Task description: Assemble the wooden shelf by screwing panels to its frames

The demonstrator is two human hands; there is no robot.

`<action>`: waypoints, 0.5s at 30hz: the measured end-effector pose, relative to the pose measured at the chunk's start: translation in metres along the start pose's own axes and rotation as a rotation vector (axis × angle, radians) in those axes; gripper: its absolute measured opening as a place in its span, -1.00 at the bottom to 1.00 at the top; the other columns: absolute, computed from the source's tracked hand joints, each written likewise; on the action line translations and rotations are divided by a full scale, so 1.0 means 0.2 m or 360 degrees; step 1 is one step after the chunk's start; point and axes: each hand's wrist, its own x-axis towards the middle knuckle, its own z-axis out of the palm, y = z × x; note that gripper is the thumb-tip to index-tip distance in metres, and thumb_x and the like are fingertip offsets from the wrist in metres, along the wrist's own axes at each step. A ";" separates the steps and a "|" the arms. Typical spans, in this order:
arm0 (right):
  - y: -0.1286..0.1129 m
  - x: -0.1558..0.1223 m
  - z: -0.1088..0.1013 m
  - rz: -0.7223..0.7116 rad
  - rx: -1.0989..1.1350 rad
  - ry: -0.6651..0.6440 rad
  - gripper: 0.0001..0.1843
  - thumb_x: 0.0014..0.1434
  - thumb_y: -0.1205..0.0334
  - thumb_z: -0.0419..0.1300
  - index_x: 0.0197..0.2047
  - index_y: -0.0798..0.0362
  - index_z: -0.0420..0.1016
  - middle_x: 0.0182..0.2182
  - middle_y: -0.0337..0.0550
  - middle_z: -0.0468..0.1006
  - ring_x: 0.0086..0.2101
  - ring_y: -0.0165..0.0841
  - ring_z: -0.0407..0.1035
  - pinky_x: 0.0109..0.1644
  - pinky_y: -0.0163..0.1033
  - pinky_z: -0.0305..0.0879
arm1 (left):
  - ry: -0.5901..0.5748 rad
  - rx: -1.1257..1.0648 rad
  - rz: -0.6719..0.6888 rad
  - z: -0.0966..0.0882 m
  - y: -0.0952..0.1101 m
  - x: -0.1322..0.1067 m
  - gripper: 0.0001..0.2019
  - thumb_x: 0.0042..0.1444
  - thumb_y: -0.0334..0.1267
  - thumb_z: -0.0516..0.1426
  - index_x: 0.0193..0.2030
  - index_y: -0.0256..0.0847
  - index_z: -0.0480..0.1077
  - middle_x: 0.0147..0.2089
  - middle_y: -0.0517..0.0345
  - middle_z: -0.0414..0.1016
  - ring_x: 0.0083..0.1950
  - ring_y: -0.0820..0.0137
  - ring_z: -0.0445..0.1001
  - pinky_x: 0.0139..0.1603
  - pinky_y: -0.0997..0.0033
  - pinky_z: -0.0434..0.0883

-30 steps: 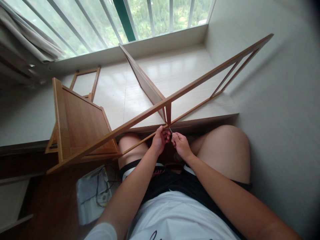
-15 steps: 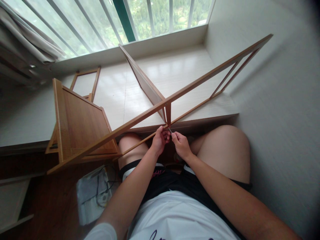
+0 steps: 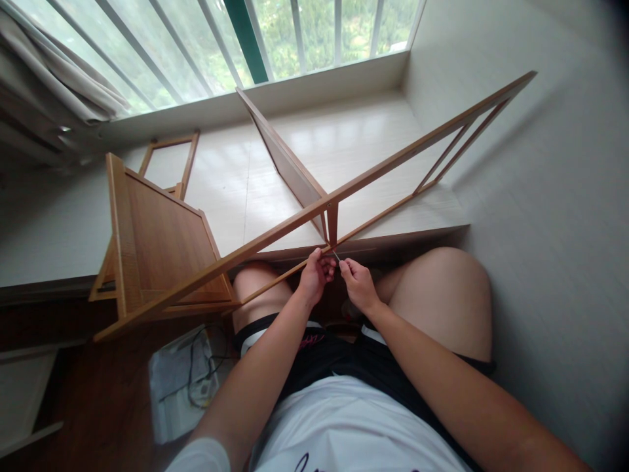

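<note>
Right fingers (image 3: pixel 346 267) tight on thin rod (image 3: pixel 337 256), left (image 3: pixel 327 265) half-curled at rail edge (image 3: pixel 280 278), hold unclear

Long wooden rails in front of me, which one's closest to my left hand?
The lower long rail, the thinner-looking one: your left hand is right at it, whereas the upper long rail runs clearly apart from that hand.

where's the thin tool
In the head view, the thin tool is just right of centre, in the right hand, pointing at the lower wooden rail beside the left hand.
</note>
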 end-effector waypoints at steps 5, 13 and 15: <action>0.01 0.00 -0.01 -0.0013 -0.0042 0.0002 -0.60 0.32 0.00 -0.03 -0.46 0.04 0.32 -0.57 -0.30 0.32 -0.53 -0.43 0.15 -0.40 -0.31 0.04 | 0.0005 -0.0004 0.0000 0.01 0.00 0.00 -0.58 0.14 0.09 0.06 -0.18 -0.25 0.45 -0.44 0.19 0.38 -0.53 0.55 0.26 -0.57 0.52 0.14; 0.06 0.02 -0.01 -0.0039 -0.0166 -0.0016 -0.59 0.33 -0.01 -0.06 -0.48 0.02 0.25 -0.59 -0.31 0.26 -0.54 -0.43 0.14 -0.42 -0.30 0.01 | 0.0031 0.0025 -0.0006 0.01 0.01 0.00 -0.58 0.14 0.11 0.05 -0.18 -0.24 0.44 -0.45 0.20 0.38 -0.54 0.55 0.25 -0.56 0.52 0.13; 0.06 0.02 -0.02 -0.0107 -0.0346 -0.0027 -0.60 0.34 0.02 -0.08 -0.49 0.02 0.22 -0.58 -0.29 0.27 -0.53 -0.42 0.15 -0.40 -0.29 0.00 | 0.0024 0.0024 -0.0005 0.01 0.00 0.00 -0.58 0.14 0.10 0.04 -0.18 -0.24 0.44 -0.45 0.21 0.38 -0.53 0.55 0.25 -0.56 0.52 0.13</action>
